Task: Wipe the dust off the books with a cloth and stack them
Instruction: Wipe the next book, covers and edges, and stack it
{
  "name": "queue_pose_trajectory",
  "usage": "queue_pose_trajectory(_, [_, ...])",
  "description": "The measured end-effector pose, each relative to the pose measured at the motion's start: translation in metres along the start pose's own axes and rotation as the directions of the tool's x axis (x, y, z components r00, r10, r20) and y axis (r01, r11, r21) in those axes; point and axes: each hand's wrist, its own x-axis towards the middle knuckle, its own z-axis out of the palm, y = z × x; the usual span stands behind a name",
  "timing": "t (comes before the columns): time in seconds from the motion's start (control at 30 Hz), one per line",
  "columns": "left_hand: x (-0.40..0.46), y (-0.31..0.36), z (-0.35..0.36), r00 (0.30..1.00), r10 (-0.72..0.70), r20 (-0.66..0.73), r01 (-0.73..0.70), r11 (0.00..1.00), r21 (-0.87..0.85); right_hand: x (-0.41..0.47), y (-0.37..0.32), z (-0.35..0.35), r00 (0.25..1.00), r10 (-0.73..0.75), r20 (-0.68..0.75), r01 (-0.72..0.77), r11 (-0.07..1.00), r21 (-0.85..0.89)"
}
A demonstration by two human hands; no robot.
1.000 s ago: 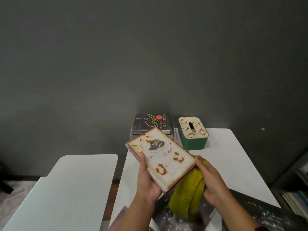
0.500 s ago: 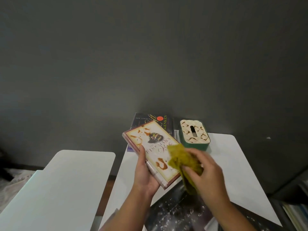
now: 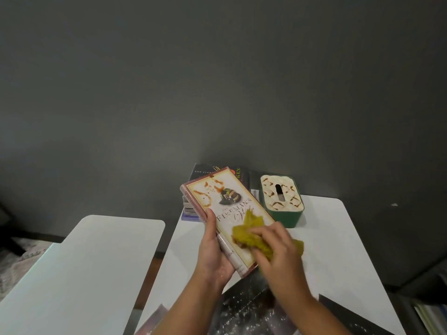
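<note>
One green tissue box (image 3: 281,201) beside stacked books (image 3: 217,175), contents unseen.

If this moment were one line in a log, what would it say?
step: wiping cover | left hand: holds book | right hand: rubs yellow cloth on it | stack: behind, by the wall

The book's (image 3: 225,209) lower cover is hidden by the blurred right hand (image 3: 278,252) and cloth (image 3: 251,235). The stack (image 3: 217,172) behind is partly covered. Dark books (image 3: 254,313) are cut off below.
</note>
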Motion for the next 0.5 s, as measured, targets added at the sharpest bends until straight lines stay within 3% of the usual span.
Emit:
queue_pose_trajectory(0.13, [0.003,-0.006,-0.001,0.999,-0.045,-0.029,0.045,0.999,-0.016,-0.01,-0.009,0.005,0.989,-0.127,0.079,0.128,0.992,-0.002])
queue_pose_trajectory(0.37, [0.005,-0.01,-0.004,1.0,-0.029,-0.009,0.029,0.997,0.069,0.024,0.043,-0.012,0.988,0.145,-0.046,-0.146,0.989,-0.019])
queue_pose_trajectory(0.5, [0.008,-0.012,0.001,1.0,-0.027,-0.004,0.027,0.997,0.069,0.018,0.028,-0.007,0.991,0.124,-0.052,-0.127,0.991,-0.043])
